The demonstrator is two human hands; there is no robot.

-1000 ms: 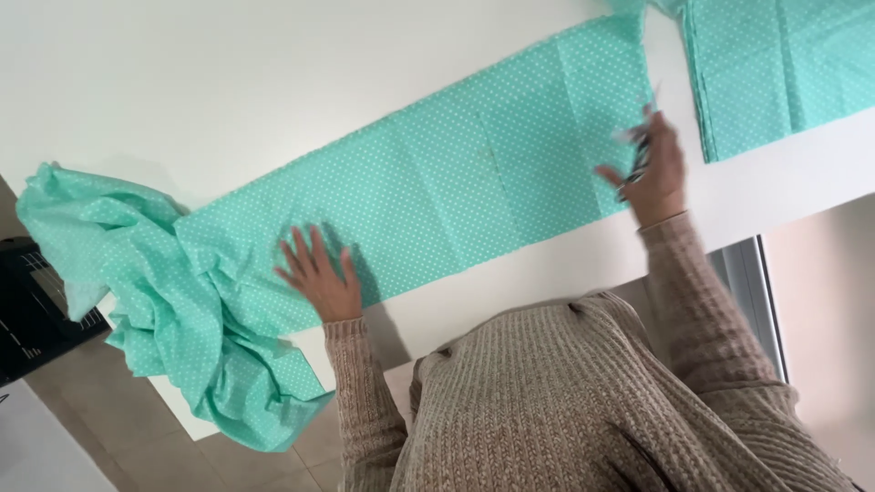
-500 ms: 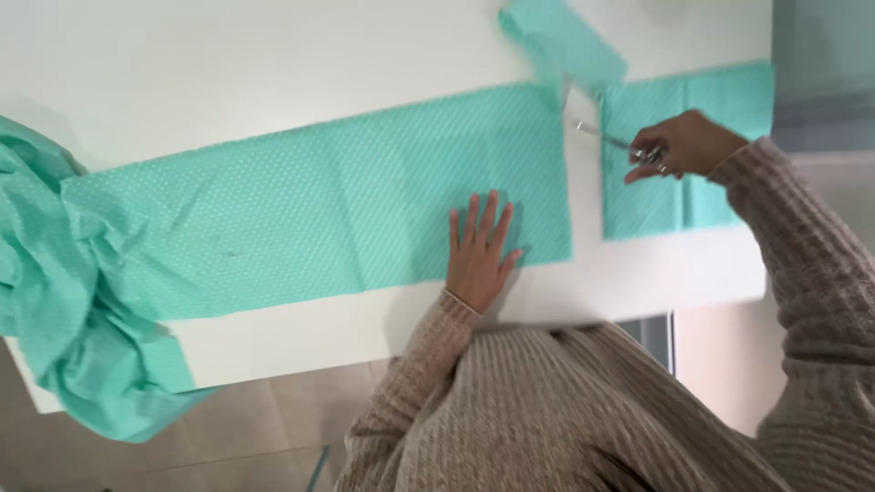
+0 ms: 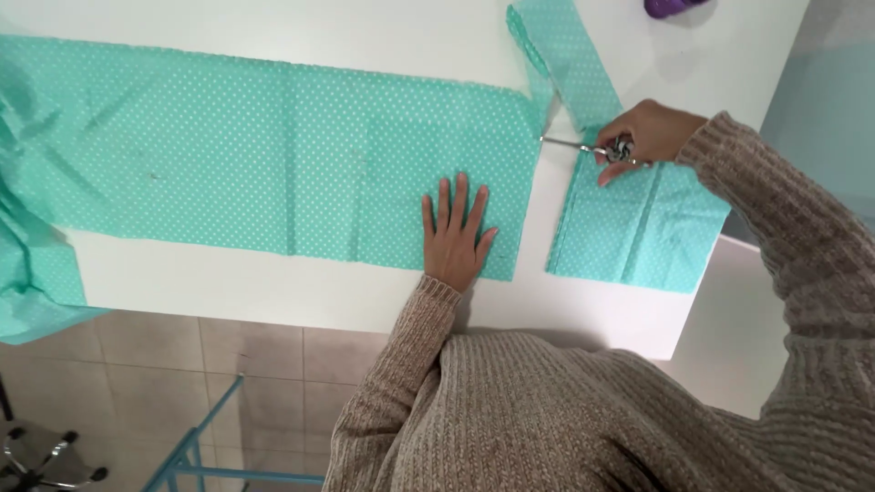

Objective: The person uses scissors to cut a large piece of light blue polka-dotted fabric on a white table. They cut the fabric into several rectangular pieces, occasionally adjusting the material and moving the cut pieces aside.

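Note:
A long strip of teal fabric with white dots (image 3: 255, 164) lies flat across the white table (image 3: 273, 292). My left hand (image 3: 456, 232) presses flat on its right end, fingers spread. My right hand (image 3: 647, 137) grips a pair of scissors (image 3: 583, 146) whose blades point left at the strip's upper right corner. A separate teal piece (image 3: 638, 228) lies under and below my right hand, apart from the long strip along most of the gap. A narrow teal band (image 3: 570, 55) runs up from the cut.
A purple object (image 3: 670, 7) sits at the table's far edge. Bunched teal fabric (image 3: 27, 273) hangs off the table's left side. Below are beige floor tiles, a light blue metal frame (image 3: 196, 446) and a chair base (image 3: 36, 456).
The view has shifted left along the fabric. My left hand moved from the strip's left part to its right end. My right hand with the scissors stays at the cut.

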